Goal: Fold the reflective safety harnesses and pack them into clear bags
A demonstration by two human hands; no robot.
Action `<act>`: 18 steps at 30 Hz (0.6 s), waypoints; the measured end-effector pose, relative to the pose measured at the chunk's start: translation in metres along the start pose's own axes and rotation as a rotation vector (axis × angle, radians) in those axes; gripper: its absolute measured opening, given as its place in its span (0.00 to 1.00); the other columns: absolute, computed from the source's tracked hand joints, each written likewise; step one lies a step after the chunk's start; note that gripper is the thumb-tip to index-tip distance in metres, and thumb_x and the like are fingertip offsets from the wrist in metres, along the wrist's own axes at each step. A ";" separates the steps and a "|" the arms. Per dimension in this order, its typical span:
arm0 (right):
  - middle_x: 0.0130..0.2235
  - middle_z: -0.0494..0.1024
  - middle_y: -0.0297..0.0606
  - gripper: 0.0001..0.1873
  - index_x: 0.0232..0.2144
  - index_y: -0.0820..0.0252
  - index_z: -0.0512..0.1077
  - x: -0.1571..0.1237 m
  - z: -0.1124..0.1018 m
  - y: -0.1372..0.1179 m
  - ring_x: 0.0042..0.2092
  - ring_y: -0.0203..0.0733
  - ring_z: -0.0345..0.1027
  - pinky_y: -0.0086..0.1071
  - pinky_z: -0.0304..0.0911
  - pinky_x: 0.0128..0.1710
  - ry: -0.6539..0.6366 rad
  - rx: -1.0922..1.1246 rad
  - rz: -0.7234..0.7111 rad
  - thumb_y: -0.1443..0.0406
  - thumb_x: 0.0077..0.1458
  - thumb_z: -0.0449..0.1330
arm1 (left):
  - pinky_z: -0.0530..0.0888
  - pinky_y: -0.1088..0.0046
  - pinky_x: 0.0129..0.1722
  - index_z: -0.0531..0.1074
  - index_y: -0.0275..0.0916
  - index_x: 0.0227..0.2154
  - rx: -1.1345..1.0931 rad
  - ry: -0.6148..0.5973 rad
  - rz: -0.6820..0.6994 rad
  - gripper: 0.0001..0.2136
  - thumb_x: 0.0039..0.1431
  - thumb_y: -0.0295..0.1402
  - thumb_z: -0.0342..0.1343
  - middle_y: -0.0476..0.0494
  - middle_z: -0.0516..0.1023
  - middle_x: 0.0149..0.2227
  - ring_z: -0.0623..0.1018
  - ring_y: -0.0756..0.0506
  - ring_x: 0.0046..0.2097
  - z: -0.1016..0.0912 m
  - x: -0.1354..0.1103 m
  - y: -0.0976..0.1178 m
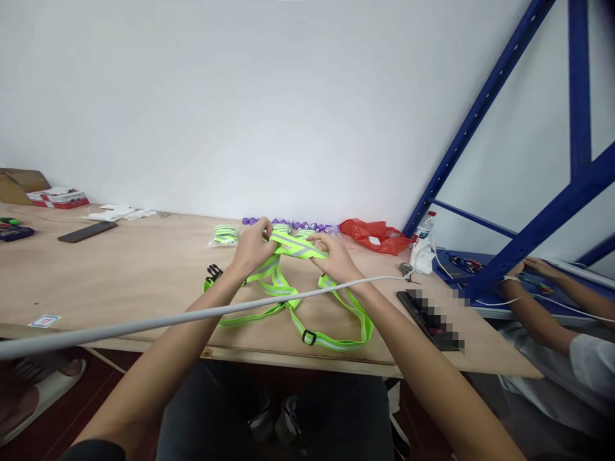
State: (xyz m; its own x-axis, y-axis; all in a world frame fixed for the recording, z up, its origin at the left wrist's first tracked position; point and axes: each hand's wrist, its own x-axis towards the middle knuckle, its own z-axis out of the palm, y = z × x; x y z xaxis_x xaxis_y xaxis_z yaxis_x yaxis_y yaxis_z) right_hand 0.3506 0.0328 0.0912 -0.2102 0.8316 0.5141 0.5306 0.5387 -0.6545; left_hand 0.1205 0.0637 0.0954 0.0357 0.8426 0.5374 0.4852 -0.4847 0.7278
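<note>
Between my hands a neon-green reflective strap harness (pixel 298 246) with a grey stripe is held up by a doubled band, just above the wooden table. My left hand (pixel 254 246) pinches the band's left end, fingers closed. At the right end my right hand (pixel 334 256) grips it between thumb and fingers. The rest of the harness hangs and lies loosely on the table, with a black slide buckle (pixel 309 337) near the front and a black clip buckle (pixel 214 273) by my left wrist. Behind my left hand sits a bagged, folded green strap bundle (pixel 225 235).
A white cable (pixel 202 314) crosses over my forearms. Purple items (pixel 307 225) line the wall beside a red plastic bag (pixel 377 235). A phone (pixel 427 320) lies at right, a dark flat object (pixel 87 232) at left. Blue shelving (pixel 528 211) and another person's arms (pixel 538 294) are at right.
</note>
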 end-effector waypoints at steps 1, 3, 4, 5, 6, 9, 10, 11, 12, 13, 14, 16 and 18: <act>0.48 0.79 0.38 0.21 0.48 0.54 0.74 -0.002 -0.001 -0.003 0.48 0.49 0.71 0.38 0.66 0.48 -0.013 0.004 -0.008 0.66 0.49 0.59 | 0.67 0.71 0.33 0.65 0.42 0.33 -0.007 0.009 -0.012 0.10 0.44 0.28 0.53 0.49 0.73 0.32 0.72 0.45 0.34 -0.001 0.001 0.000; 0.52 0.79 0.40 0.22 0.51 0.53 0.75 -0.007 -0.004 -0.007 0.52 0.52 0.71 0.41 0.66 0.51 -0.021 0.011 -0.002 0.62 0.52 0.63 | 0.68 0.71 0.31 0.66 0.42 0.39 -0.030 0.010 -0.052 0.13 0.48 0.29 0.51 0.47 0.76 0.34 0.74 0.45 0.32 -0.001 0.004 -0.004; 0.53 0.79 0.40 0.23 0.51 0.53 0.75 -0.009 -0.007 -0.008 0.54 0.53 0.71 0.42 0.66 0.52 -0.022 0.006 0.005 0.61 0.51 0.65 | 0.69 0.71 0.30 0.66 0.42 0.41 -0.040 0.007 -0.075 0.14 0.49 0.30 0.50 0.46 0.77 0.35 0.75 0.45 0.31 -0.002 0.005 -0.007; 0.53 0.79 0.40 0.23 0.51 0.53 0.76 -0.011 -0.011 -0.009 0.55 0.53 0.71 0.42 0.66 0.53 -0.027 -0.002 0.011 0.60 0.51 0.66 | 0.70 0.71 0.30 0.66 0.41 0.42 -0.047 0.003 -0.095 0.14 0.49 0.30 0.49 0.45 0.79 0.35 0.77 0.45 0.32 -0.004 0.006 -0.010; 0.53 0.79 0.40 0.23 0.50 0.53 0.76 -0.013 -0.015 -0.010 0.55 0.53 0.71 0.42 0.66 0.54 -0.039 -0.008 0.015 0.60 0.50 0.67 | 0.71 0.71 0.30 0.67 0.41 0.42 -0.047 -0.002 -0.110 0.15 0.49 0.30 0.49 0.44 0.79 0.36 0.77 0.44 0.32 -0.006 0.007 -0.012; 0.53 0.79 0.41 0.23 0.47 0.55 0.78 -0.019 -0.029 -0.013 0.55 0.54 0.71 0.43 0.65 0.54 -0.114 -0.022 0.028 0.59 0.47 0.70 | 0.72 0.70 0.30 0.70 0.40 0.39 -0.020 -0.028 -0.128 0.15 0.47 0.31 0.51 0.44 0.81 0.37 0.78 0.43 0.33 -0.015 0.008 -0.015; 0.52 0.80 0.41 0.24 0.46 0.56 0.78 -0.020 -0.032 -0.014 0.54 0.54 0.72 0.42 0.66 0.53 -0.139 -0.018 0.035 0.58 0.46 0.71 | 0.72 0.70 0.31 0.72 0.40 0.38 -0.003 -0.036 -0.124 0.14 0.45 0.31 0.52 0.44 0.81 0.36 0.79 0.42 0.34 -0.019 0.009 -0.013; 0.50 0.80 0.41 0.23 0.45 0.56 0.78 -0.021 -0.035 -0.015 0.52 0.53 0.72 0.42 0.66 0.52 -0.157 -0.006 0.040 0.57 0.45 0.71 | 0.72 0.70 0.33 0.73 0.41 0.36 0.016 -0.039 -0.116 0.13 0.44 0.30 0.53 0.45 0.81 0.37 0.79 0.41 0.35 -0.023 0.010 -0.011; 0.48 0.80 0.41 0.21 0.43 0.56 0.78 -0.021 -0.038 -0.016 0.51 0.52 0.72 0.41 0.66 0.50 -0.164 0.017 0.040 0.56 0.46 0.70 | 0.72 0.69 0.34 0.74 0.41 0.35 0.037 -0.037 -0.108 0.13 0.43 0.30 0.55 0.45 0.81 0.37 0.79 0.40 0.37 -0.027 0.011 -0.008; 0.46 0.80 0.40 0.18 0.40 0.57 0.78 -0.022 -0.039 -0.016 0.49 0.51 0.72 0.40 0.66 0.48 -0.157 0.049 0.036 0.55 0.49 0.68 | 0.71 0.69 0.35 0.74 0.41 0.33 0.056 -0.032 -0.102 0.12 0.41 0.30 0.56 0.45 0.81 0.36 0.78 0.39 0.39 -0.031 0.012 -0.005; 0.43 0.80 0.39 0.15 0.37 0.57 0.77 -0.021 -0.040 -0.016 0.46 0.49 0.72 0.38 0.65 0.46 -0.139 0.087 0.028 0.55 0.51 0.66 | 0.71 0.69 0.36 0.75 0.42 0.32 0.071 -0.027 -0.103 0.11 0.40 0.30 0.58 0.44 0.80 0.35 0.78 0.37 0.41 -0.034 0.013 -0.001; 0.37 0.76 0.36 0.12 0.32 0.57 0.73 -0.019 -0.041 -0.015 0.41 0.44 0.69 0.35 0.63 0.41 -0.077 0.154 0.011 0.55 0.54 0.63 | 0.69 0.68 0.35 0.74 0.42 0.28 0.074 -0.032 -0.124 0.09 0.38 0.30 0.60 0.44 0.78 0.29 0.77 0.35 0.40 -0.039 0.016 0.004; 0.32 0.71 0.32 0.11 0.29 0.57 0.68 -0.016 -0.042 -0.014 0.35 0.40 0.65 0.32 0.59 0.37 -0.005 0.184 -0.001 0.56 0.52 0.63 | 0.68 0.69 0.32 0.74 0.41 0.25 0.030 -0.066 -0.161 0.06 0.39 0.30 0.61 0.45 0.74 0.23 0.76 0.37 0.36 -0.043 0.018 0.008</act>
State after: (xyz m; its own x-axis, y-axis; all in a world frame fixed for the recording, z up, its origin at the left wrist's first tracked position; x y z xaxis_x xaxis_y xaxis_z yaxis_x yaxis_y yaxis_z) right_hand 0.3810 0.0058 0.1155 -0.2152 0.8313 0.5125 0.3712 0.5551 -0.7444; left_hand 0.0878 0.0647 0.1293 0.0122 0.9230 0.3847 0.5149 -0.3356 0.7888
